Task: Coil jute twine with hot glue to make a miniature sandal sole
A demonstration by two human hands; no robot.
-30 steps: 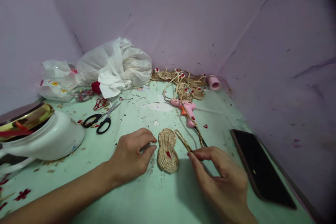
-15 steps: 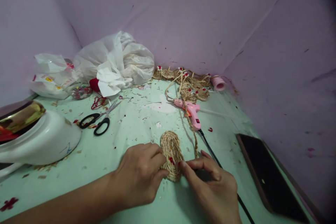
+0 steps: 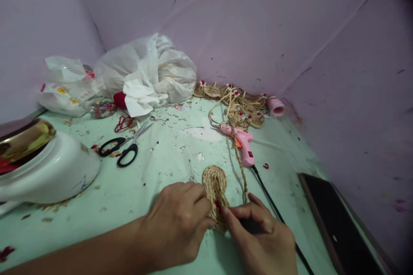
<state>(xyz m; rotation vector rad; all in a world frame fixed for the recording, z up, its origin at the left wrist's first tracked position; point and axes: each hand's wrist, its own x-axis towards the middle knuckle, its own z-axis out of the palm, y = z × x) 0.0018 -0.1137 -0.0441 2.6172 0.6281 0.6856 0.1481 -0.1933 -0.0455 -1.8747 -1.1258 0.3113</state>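
Observation:
A small sole-shaped piece of coiled jute rope (image 3: 214,180) lies on the pale green table (image 3: 161,154), with a red speck near its middle. My left hand (image 3: 180,225) has its fingers curled and pressed on the piece's near left side. My right hand (image 3: 258,236) pinches the jute braid (image 3: 240,167) against the piece's near right edge. The braid runs back from my fingers toward the pile of jute at the rear. The piece's near end is hidden by my fingers.
A pink glue gun (image 3: 241,144) with a black cord lies behind my hands. Black scissors (image 3: 124,148) lie at left, beside a white and gold container (image 3: 45,165). Plastic bags (image 3: 145,75), jute pieces (image 3: 238,103) and a pink spool (image 3: 276,106) sit at the back. A black phone (image 3: 342,227) lies at right.
Both hands closed in on the jute piece. The right hand brought the braid's end from beside the piece down onto its near edge, and the left moved from beside it onto it.

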